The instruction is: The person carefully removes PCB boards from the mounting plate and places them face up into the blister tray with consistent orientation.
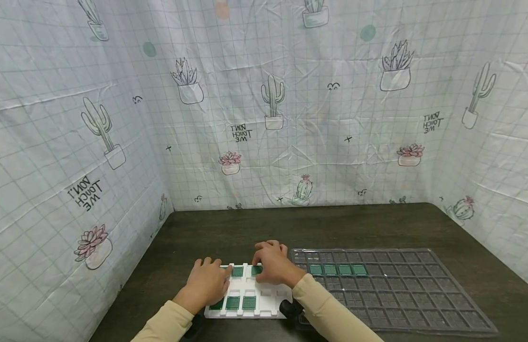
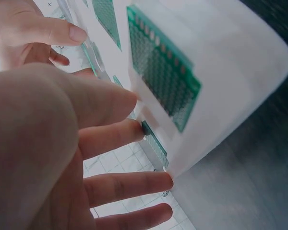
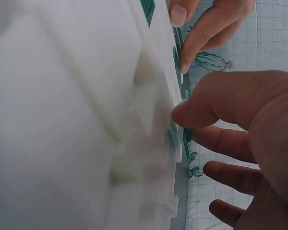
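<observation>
A white slotted tray (image 1: 270,304) lies in front of me, with small green perforated circuit boards (image 1: 249,302) in its near and far rows. My right hand (image 1: 274,266) is over its far edge, pinching a green circuit board (image 3: 187,141) between thumb and index finger. My left hand (image 1: 206,282) rests over the tray's left end, its fingers (image 2: 129,186) fairly straight. In the left wrist view its index fingertip touches the edge of a board (image 2: 155,146), while another board (image 2: 163,67) sits flat in the tray nearby. The left hand hides part of the tray.
To the right lies a large clear plastic tray (image 1: 418,299) divided into compartments, with several green boards (image 1: 337,270) side by side in one row. Both trays are on a dark wooden table (image 1: 230,228), enclosed by cactus-print curtains (image 1: 332,166).
</observation>
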A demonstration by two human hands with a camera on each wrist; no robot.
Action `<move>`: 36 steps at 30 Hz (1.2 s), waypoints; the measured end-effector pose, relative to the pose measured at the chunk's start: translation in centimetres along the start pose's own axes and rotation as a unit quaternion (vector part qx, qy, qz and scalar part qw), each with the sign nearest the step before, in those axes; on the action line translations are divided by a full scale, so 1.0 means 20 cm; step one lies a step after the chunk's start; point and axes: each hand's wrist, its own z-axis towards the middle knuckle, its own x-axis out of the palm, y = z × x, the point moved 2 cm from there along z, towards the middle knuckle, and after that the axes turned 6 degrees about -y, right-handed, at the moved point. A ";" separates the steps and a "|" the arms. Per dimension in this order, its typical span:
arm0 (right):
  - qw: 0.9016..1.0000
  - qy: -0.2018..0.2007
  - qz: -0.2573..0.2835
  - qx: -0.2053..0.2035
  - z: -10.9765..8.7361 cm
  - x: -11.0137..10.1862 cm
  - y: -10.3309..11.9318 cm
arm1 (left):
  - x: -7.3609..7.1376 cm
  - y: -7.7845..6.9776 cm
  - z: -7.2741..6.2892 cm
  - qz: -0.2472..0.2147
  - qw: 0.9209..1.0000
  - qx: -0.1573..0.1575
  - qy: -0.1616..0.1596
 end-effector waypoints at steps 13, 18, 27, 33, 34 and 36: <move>1.000 0.000 0.013 0.006 -0.03 -0.03 -0.03 | 0.01 0.00 -0.01 -0.007 1.000 0.004 -0.011; 1.000 0.000 0.017 0.011 -0.05 -0.04 -0.05 | 0.00 0.00 -0.01 -0.008 1.000 0.002 -0.006; 0.999 -0.005 0.032 0.008 -0.08 -0.07 -0.09 | 0.00 0.00 -0.01 -0.009 1.000 0.000 -0.008; 0.999 -0.010 0.029 0.010 -0.11 -0.09 -0.12 | 0.00 0.00 -0.01 -0.008 1.000 0.004 -0.008; 0.999 -0.011 0.028 0.012 -0.11 -0.09 -0.12 | 0.00 0.00 -0.01 -0.006 1.000 0.005 -0.009; 0.999 -0.011 0.026 0.017 -0.11 -0.10 -0.14 | -0.01 0.00 -0.01 -0.005 1.000 0.006 -0.010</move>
